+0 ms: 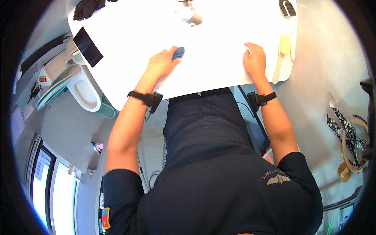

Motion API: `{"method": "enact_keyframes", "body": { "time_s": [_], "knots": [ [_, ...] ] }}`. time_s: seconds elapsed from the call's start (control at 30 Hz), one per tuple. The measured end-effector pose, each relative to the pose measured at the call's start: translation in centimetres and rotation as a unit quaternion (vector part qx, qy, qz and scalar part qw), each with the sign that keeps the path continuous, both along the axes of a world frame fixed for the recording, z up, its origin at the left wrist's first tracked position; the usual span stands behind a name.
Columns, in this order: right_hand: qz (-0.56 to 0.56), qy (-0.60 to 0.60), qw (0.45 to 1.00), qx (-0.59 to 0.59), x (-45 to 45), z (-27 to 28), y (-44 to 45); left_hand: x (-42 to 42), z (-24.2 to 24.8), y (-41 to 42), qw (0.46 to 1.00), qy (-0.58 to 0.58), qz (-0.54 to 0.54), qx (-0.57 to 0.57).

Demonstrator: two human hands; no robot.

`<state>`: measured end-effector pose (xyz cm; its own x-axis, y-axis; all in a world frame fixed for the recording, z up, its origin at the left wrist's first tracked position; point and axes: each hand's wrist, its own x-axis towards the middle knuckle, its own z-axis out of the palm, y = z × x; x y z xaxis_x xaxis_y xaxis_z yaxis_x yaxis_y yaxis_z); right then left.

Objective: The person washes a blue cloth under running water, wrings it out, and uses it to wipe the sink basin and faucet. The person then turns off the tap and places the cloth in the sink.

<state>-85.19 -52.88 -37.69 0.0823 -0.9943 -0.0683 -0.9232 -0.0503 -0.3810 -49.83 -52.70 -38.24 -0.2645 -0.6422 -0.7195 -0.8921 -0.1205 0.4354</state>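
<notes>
My left hand (pixel 163 63) rests at the white table (pixel 129 79), its thumb and fingers around a small dark blue item (pixel 178 53), which looks like a folded cloth or pad. Most of that item is hidden under the fingers. To the right, my right hand (pixel 255 60) lies on the table near its front edge with bent fingers. The tabletop is so bright that I cannot make out whether something white is between them. Each wrist wears a black strap with a small box.
A long-handled brush with pale bristles (pixel 283 47) lies right of my right hand. Beyond it is a black-bristled brush (pixel 287 8). A grey and white object (pixel 189 14) stands at the back. A dark tablet or phone (pixel 88 47) and black fabric (pixel 88 8) lie at left.
</notes>
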Motion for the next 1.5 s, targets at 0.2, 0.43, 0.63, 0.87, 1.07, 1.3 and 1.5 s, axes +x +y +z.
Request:
{"method": "enact_keyframes", "body": {
  "time_s": [0.2, 0.43, 0.63, 0.87, 1.07, 1.3, 1.5],
  "knots": [
    [-0.022, -0.037, 0.997, -0.069, -0.4, -0.8, 1.1, -11.9, -3.9, -4.8, 0.984, 0.145, -0.101, -0.017],
    [-0.024, -0.053, 0.996, -0.070, -0.6, -0.5, 0.9, -3.9, -3.1, -4.0, 0.990, 0.045, -0.136, 0.017],
    [-0.024, -0.051, 0.996, -0.075, -0.4, -0.2, 0.8, -6.2, -2.1, -3.8, 0.985, 0.094, -0.147, 0.010],
    [-0.019, -0.045, 0.997, -0.067, -0.6, 0.1, 1.0, -13.4, -4.6, -5.2, 0.979, 0.140, -0.145, -0.009],
    [-0.030, -0.039, 0.997, -0.067, -0.6, -0.2, 1.1, 4.9, 1.9, -2.7, 0.973, -0.140, -0.174, 0.062],
    [-0.028, -0.027, 0.997, -0.066, -0.5, -0.4, 1.1, 9.7, 4.0, -2.4, 0.980, -0.172, -0.098, -0.009],
    [-0.020, -0.014, 0.997, -0.068, -0.5, -0.5, 1.2, 12.5, 4.1, -1.8, 0.955, -0.064, 0.258, -0.133]
  ]
}}
